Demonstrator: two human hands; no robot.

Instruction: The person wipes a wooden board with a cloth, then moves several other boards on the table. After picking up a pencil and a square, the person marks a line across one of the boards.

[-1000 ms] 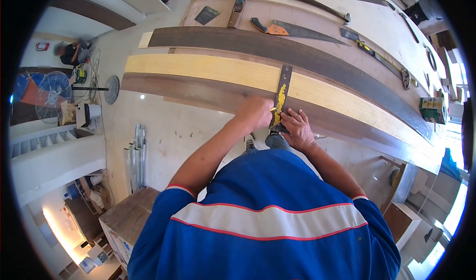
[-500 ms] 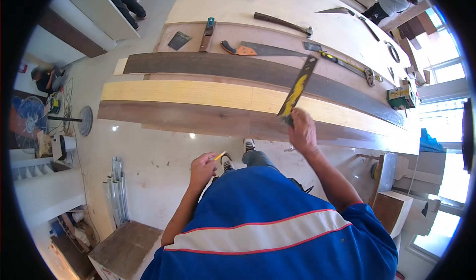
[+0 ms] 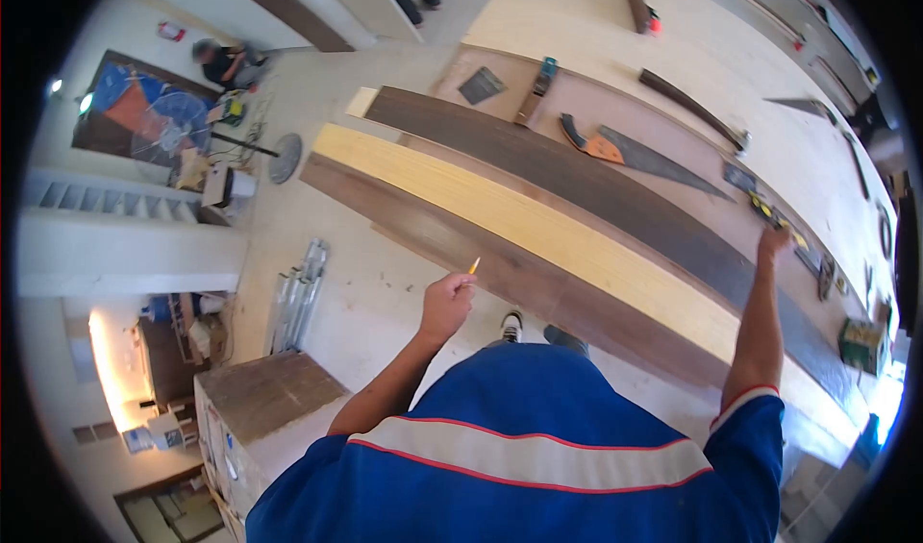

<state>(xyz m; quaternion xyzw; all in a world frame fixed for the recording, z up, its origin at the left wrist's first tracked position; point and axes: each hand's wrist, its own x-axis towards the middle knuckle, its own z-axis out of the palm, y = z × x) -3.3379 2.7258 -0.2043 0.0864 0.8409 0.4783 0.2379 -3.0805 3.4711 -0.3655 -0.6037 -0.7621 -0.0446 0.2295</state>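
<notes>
My left hand [image 3: 449,307] is closed around a yellow pencil [image 3: 474,265], its tip pointing up, just in front of the brown board's near edge. Stretched far to the right, my right hand [image 3: 775,244] is at a yellow-and-black tool [image 3: 764,209] lying among other tools. Its fingers look closed, but what they grip is small and blurred. Left of that hand lies a handsaw [image 3: 654,159] with an orange and black handle. Long boards lie between my hands: a dark board [image 3: 538,168], a pale yellow board [image 3: 500,211] and a brown board [image 3: 452,235].
A hammer [image 3: 697,109], a hand plane [image 3: 536,91] and a dark square plate [image 3: 482,86] lie on the pale worktop [image 3: 567,14]. A green box [image 3: 863,344] stands at the right end. Metal bars [image 3: 300,293] and a brown-topped cabinet [image 3: 269,394] are at left. A person [image 3: 229,64] sits near a fan.
My right hand has moved right and away from me, from above the boards to the tools. The dark, yellow-marked flat tool it held no longer shows clearly. My view has turned left.
</notes>
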